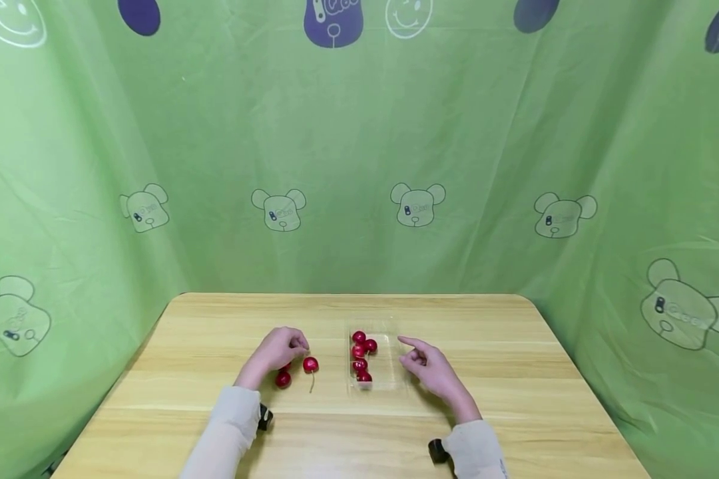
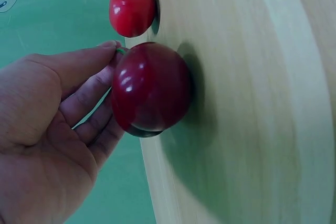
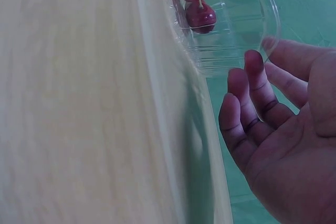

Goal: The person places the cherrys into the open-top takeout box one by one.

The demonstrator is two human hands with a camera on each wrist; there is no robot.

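Note:
My left hand (image 1: pixel 280 348) is over the left part of the table, its thumb and fingertips pinching a thin green stem beside a dark red cherry (image 2: pixel 152 87). Part of another dark cherry shows behind that one. A brighter red cherry (image 1: pixel 310 364) with a pale stem lies just right of the hand. Several cherries (image 1: pixel 359 350) sit along the left side of a clear plastic tray (image 3: pixel 236 66). At the tray's right edge is my right hand (image 1: pixel 434 372), index finger extended, other fingers loosely bent, fingertips right at the rim, holding nothing.
The pale wooden table (image 1: pixel 515 399) carries the tray near its middle. A green curtain (image 1: pixel 347 253) printed with bear heads hangs behind the table and on both sides. Each wrist wears a small black camera (image 1: pixel 438 451).

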